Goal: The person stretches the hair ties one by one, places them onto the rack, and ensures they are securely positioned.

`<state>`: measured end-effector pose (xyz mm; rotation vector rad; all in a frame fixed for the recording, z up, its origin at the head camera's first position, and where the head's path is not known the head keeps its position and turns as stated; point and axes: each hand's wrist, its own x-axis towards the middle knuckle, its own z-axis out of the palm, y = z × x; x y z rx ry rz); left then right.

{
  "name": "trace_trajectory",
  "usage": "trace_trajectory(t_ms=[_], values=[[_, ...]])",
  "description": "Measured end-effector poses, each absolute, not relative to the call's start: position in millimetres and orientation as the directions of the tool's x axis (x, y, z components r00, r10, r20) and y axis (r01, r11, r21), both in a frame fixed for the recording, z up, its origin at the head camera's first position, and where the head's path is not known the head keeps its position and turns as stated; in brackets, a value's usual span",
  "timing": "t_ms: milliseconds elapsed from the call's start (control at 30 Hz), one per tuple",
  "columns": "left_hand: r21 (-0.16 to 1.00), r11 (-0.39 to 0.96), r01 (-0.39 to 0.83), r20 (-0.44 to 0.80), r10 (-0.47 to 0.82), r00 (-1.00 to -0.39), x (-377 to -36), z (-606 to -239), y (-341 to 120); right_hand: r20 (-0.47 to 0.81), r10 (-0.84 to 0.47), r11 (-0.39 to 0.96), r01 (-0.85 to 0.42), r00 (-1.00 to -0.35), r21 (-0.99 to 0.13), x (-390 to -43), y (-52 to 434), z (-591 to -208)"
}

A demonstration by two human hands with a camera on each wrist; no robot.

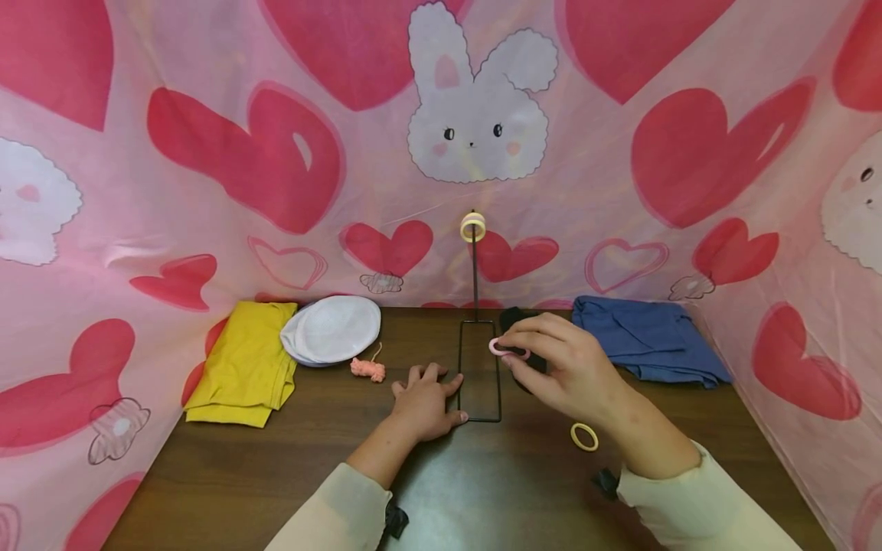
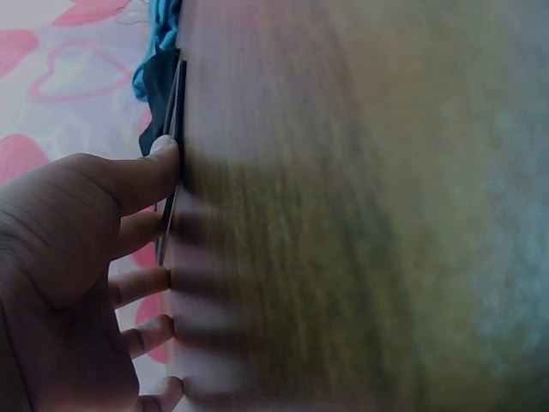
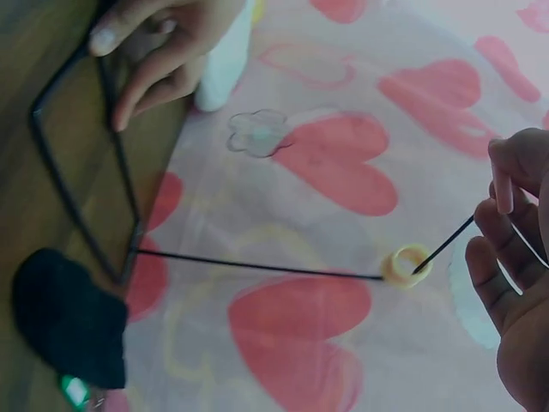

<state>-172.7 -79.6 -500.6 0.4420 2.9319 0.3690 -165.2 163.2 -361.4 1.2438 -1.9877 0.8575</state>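
Note:
A black wire stand [image 1: 499, 383] has a flat rectangular base and a tall rod; pale yellow and pinkish rings [image 1: 472, 218] hang near its top. My left hand [image 1: 423, 405] rests with spread fingers along the base's left side, thumb on the near corner. In the left wrist view, the thumb [image 2: 161, 159] and fingers lie along the dark wire. Above the base's right side, my right hand [image 1: 575, 367] pinches a small pink ring [image 1: 493, 347] between thumb and fingers. The right wrist view shows the hanging rings [image 3: 393, 268], but the pinched ring is hidden there.
A yellow ring [image 1: 574, 438] lies on the table right of the base. Left are a folded yellow cloth [image 1: 241, 360], a white round fabric item [image 1: 338, 329] and a coral yarn bundle [image 1: 368, 370]. A black item [image 1: 511, 316] and folded blue cloth [image 1: 641, 340] lie right.

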Motion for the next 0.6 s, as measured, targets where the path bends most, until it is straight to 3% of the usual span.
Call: trace_trajectory(t_ms=[100, 367, 600], values=[[0.257, 0.928, 0.269, -0.117, 0.307, -0.945, -173, -501, -80, 0.804, -0.491, 0.334, -0.925, -0.336, -0.183, -163, 157, -351], [0.254, 0.927, 0.275, -0.118, 0.312, -0.943, -174, -501, -80, 0.88, -0.426, 0.293, -0.953, -0.208, -0.084, -163, 137, -328], [0.246, 0.93, 0.272, -0.131, 0.31, -0.942, -176, -504, -80, 0.892, -0.395, 0.309, -0.946, -0.22, -0.097, -166, 130, -320]])
